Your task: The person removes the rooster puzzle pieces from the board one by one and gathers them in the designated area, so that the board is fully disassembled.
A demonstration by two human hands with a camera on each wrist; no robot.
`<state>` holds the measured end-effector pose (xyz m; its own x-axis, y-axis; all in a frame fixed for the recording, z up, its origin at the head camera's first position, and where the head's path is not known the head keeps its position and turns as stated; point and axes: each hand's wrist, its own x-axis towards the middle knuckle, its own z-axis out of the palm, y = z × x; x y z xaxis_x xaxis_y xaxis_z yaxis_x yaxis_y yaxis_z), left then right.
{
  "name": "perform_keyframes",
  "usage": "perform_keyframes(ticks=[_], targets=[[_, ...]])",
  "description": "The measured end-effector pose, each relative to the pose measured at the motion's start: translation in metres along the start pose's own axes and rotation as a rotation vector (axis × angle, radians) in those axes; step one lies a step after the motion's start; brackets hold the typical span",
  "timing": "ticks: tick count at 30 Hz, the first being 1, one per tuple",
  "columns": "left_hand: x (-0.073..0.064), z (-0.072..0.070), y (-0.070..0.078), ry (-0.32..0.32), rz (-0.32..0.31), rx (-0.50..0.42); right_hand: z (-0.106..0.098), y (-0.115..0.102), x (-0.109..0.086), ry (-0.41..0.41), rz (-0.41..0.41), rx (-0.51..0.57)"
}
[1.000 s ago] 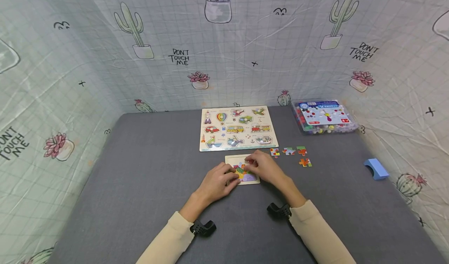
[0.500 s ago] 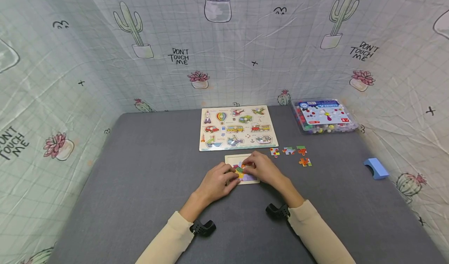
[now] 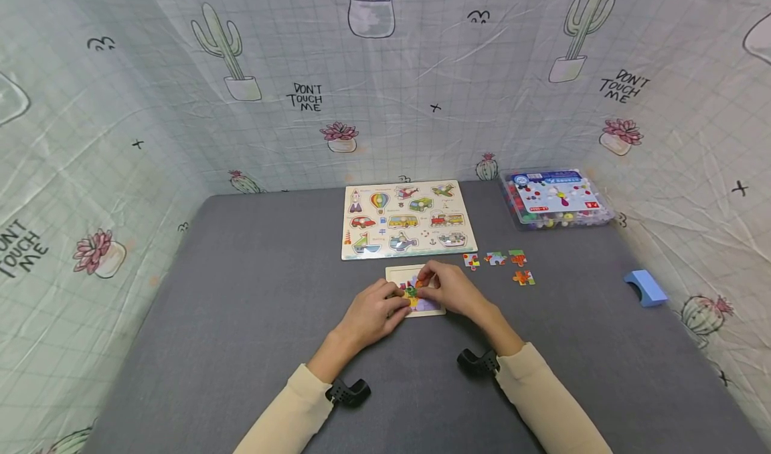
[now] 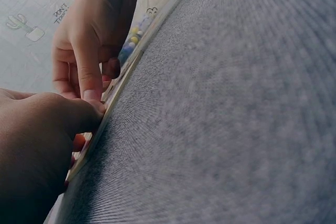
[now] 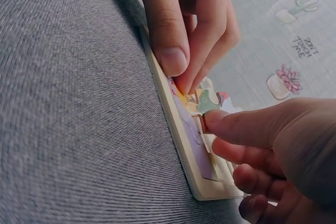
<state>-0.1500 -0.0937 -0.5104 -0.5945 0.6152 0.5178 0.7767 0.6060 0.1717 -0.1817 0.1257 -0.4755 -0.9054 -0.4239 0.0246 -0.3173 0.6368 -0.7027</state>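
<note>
Between both hands lies a small wooden jigsaw tray, partly filled with colourful pieces. My right hand pinches a jigsaw piece with green, red and white on it, tilted close over the tray. My left hand rests at the tray's left side, its thumb right at the near rim and its fingertips touching the pieces inside. These fingers are fairly straight in the right wrist view. They cover part of the picture, where yellow, orange and purple pieces show.
Several loose jigsaw pieces lie right of the tray. Behind it sits a larger vehicle peg puzzle board. At the back right stands a clear plastic box of coloured parts, with a blue arched block near the table's right edge.
My right fingertips have shifted slightly left and inward over the tray, close to the left hand's fingers. The left hand and the loose pieces have stayed put.
</note>
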Motion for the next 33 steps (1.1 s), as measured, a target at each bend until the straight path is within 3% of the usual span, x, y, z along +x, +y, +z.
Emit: perform_keyframes(ticks=[9,20,33], targets=[[0.0,0.0,0.0,0.018,0.005,-0.007,-0.002,0.0,0.0,-0.018,-0.033,0.031],[-0.001,0.0,0.0,0.007,-0.004,-0.011,-0.002,0.0,-0.001,-0.087,-0.015,0.084],[-0.001,0.002,-0.001,0.028,0.008,-0.004,-0.016,0.004,-0.01,0.012,-0.03,0.086]])
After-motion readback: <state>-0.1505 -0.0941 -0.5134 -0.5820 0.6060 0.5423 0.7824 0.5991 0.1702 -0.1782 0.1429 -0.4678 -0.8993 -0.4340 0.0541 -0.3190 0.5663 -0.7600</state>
